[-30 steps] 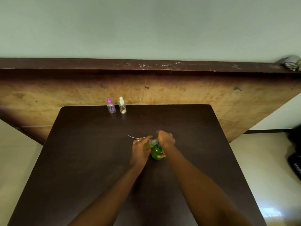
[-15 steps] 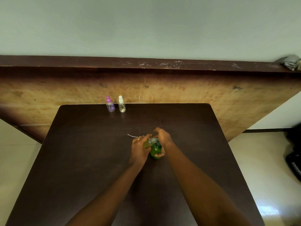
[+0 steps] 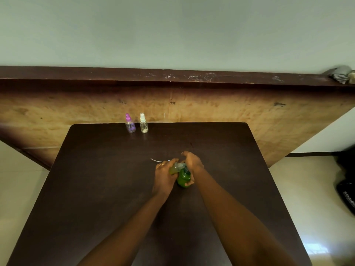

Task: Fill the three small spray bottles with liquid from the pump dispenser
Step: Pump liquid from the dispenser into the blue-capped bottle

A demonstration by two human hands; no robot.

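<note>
Left grip [image 3: 164,176] is closed round a small spray bottle [image 3: 173,169], fingers curled on it, and the bottle shows yellow-green between thumb and fingers. It is tilted, its mouth end right up against the spout of the pump dispenser [image 3: 183,177]; I cannot tell if the two actually touch. There is a ring [image 3: 161,165] on one finger of that hand. Right grip [image 3: 192,162] is closed over the top of the green pump dispenser, fingers curled down on the pump head, and a bit of finger or thumb shows at the lower right of the green body. The dispenser stands on the dark table [image 3: 107,189], about mid-table, slightly right of centre, and both forearms come in from the near edge. Just left of the left grip a thin white tube [image 3: 156,160] lies flat on the table, one end hidden behind the hand. The other two small bottles are at the far edge, left of centre, well apart from the hands: a purple-capped bottle [image 3: 130,124] and a white-capped bottle [image 3: 143,123], upright, side by side, not touching, caps on. The fill level in either is too small to tell. Behind the table a wooden panel [image 3: 211,104] leans, with a dark ledge [image 3: 115,75] on top and a grey cloth [image 3: 339,74] at the far right of it. A dark bag [image 3: 347,191] sits on the floor at the right.
</note>
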